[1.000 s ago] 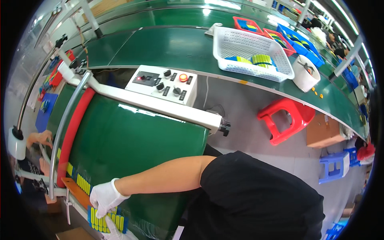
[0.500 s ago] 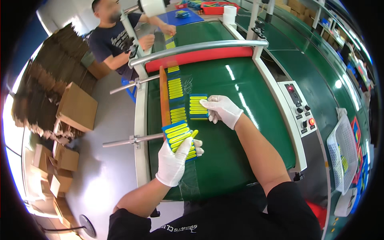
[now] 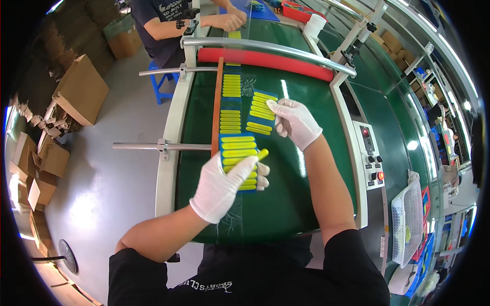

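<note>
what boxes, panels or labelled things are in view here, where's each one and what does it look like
Cardboard boxes: brown, stacked on the floor at far left.
Control panel: pale oblong right of the green belt, with dark knobs and red buttons.
Blue tray: rows of yellow bars, under the left hand.
Second blue tray: same yellow bars, touched by the right hand.
White basket: meshed, at right.

Brown cardboard boxes point(image 3: 81, 89) left; possibly more point(image 3: 43, 163) below.

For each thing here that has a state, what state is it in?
Left hand: gloved, gripping the near blue tray.
Near blue tray: flat on the belt, filled with yellow pieces.
Right hand: gloved, resting on the far blue tray.
Far blue tray: flat, filled.
White basket: nearly empty.
</note>
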{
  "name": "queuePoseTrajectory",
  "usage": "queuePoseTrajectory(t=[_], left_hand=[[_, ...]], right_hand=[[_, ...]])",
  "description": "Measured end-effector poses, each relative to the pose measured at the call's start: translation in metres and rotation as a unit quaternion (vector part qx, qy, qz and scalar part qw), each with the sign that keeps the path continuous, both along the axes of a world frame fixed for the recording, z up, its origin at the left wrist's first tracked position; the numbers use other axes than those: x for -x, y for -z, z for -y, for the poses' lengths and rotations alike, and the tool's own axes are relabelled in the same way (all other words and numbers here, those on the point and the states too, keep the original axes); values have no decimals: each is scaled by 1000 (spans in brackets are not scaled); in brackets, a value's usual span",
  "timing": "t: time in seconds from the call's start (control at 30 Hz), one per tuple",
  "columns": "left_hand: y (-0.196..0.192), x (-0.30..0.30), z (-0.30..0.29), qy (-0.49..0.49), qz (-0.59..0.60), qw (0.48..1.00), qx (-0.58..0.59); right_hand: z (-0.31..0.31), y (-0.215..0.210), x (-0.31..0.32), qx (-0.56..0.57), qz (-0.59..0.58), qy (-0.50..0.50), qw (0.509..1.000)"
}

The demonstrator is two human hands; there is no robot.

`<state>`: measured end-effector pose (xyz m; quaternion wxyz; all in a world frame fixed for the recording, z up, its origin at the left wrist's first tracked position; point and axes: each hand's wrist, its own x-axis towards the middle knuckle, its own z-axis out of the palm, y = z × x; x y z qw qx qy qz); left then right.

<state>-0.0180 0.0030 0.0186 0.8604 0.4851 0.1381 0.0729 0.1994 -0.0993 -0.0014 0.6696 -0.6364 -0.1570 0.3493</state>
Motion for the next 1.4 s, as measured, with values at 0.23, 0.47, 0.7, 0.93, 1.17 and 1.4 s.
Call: queuePoseTrajectory(t=[0.23, 0.47, 0.7, 0.93, 1.17, 1.4], left_hand=[[4, 14, 20, 89, -1, 996, -10], [13, 18, 26, 179, -4, 982, -64], [17, 19, 29, 217, 19, 961, -170], [19, 16, 30, 231, -3, 956, -179], [20, 14, 29, 207, 0, 961, -181], [20, 13, 30, 201, -18, 967, -157]], right_hand=[[11, -4, 30, 163, 76, -102, 978], [3, 10, 55, 213, 76, -177, 958], [-19, 17, 64, 286, 77, -185, 937], [-34, 14, 66, 299, 71, -153, 939], [-42, 16, 56, 286, 94, -132, 944], [-50, 22, 43, 309, 125, -132, 934]])
